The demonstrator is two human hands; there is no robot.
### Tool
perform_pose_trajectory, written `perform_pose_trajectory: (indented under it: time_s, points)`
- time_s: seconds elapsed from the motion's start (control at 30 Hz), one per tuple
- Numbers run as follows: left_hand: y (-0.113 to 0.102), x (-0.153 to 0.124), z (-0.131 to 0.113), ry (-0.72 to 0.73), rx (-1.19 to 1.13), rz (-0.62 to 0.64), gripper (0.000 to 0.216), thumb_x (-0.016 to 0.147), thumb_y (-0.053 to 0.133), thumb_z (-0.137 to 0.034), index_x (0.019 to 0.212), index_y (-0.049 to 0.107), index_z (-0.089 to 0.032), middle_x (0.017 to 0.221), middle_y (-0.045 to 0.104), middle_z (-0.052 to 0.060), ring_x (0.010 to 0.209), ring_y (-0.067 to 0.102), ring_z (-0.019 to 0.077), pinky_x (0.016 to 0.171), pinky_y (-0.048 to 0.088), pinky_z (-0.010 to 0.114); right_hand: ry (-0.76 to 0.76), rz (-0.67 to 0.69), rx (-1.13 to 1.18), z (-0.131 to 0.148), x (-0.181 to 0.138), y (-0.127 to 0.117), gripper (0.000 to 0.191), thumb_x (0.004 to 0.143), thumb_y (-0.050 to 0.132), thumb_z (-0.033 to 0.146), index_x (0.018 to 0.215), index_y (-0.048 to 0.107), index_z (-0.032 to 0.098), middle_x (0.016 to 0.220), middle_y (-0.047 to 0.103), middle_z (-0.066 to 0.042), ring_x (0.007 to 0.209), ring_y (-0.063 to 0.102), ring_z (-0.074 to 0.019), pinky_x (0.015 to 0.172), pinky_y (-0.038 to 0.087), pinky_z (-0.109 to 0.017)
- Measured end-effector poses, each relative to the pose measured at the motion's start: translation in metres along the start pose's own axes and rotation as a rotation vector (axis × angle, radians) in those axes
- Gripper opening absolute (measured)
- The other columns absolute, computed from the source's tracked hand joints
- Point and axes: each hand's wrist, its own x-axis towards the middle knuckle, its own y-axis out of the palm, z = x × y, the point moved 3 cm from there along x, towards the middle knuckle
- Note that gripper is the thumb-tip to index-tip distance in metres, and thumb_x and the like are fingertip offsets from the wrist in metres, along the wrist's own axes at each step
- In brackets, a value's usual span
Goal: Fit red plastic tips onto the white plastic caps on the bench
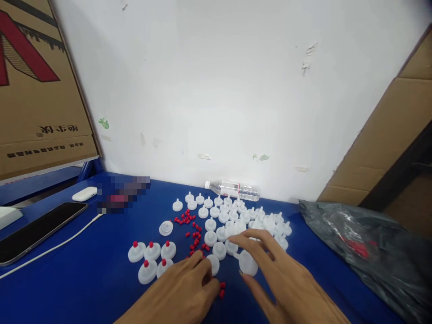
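Blue table [101, 288], white lids [223, 218], red caps [222, 294], bottle [232, 190]

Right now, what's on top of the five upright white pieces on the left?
Each of those white pieces has a small red cap on top. I can't see what the caps cover, and the left hand hides part of the closest piece.

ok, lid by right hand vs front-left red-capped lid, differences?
Tip: the bare lid by the right hand has an uncapped spout; the front-left lid wears a red cap. Pose: the bare lid's spout points left; the front-left lid's points up. Both: white, round.
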Motion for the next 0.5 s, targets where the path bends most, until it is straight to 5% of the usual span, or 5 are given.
perform_pose_trajectory:
  time_s: [0.1, 0.3, 0.5]
  points:
    - [-0.007, 0.003, 0.006, -0.092, 0.031, 0.026, 0.021, 0.083, 0.056, -0.006, 0.096, 0.062, -0.022, 0.091, 0.071, 0.005, 0.078, 0.065, 0.0228, 0.064, 0.052, 0.030, -0.014, -0.002, 0.038, 0.001, 0.001, 0.000, 0.057, 0.089, 0.045, 0.007, 0.142, 0.048, 0.029, 0.122, 0.067, -0.006, 0.102, 0.073, -0.0156, 0.084, 0.062, -0.024]
    - [-0.023, -0.001, 0.010, -0.123, -0.072, -0.266, 0.023, 0.103, 0.038, -0.014, 0.106, 0.058, -0.025, 0.095, 0.070, 0.001, 0.077, 0.065, 0.0169, 0.068, 0.053, 0.026, -0.076, -0.024, 0.082, 0.014, 0.003, -0.006, 0.060, 0.090, 0.051, 0.008, 0.146, 0.046, 0.028, 0.118, 0.073, 0.001, 0.105, 0.072, -0.0131, 0.092, 0.058, -0.020]
    - [-0.021, -0.006, 0.009, -0.084, -0.098, -0.269, 0.031, 0.101, 0.042, -0.010, 0.122, 0.057, -0.028, 0.106, 0.071, 0.002, 0.084, 0.066, 0.0158, 0.074, 0.055, 0.024, -0.073, -0.078, 0.110, 0.019, 0.004, -0.017, 0.053, 0.096, 0.052, 0.014, 0.146, 0.044, 0.029, 0.128, 0.070, 0.005, 0.117, 0.067, -0.0112, 0.099, 0.054, -0.019]
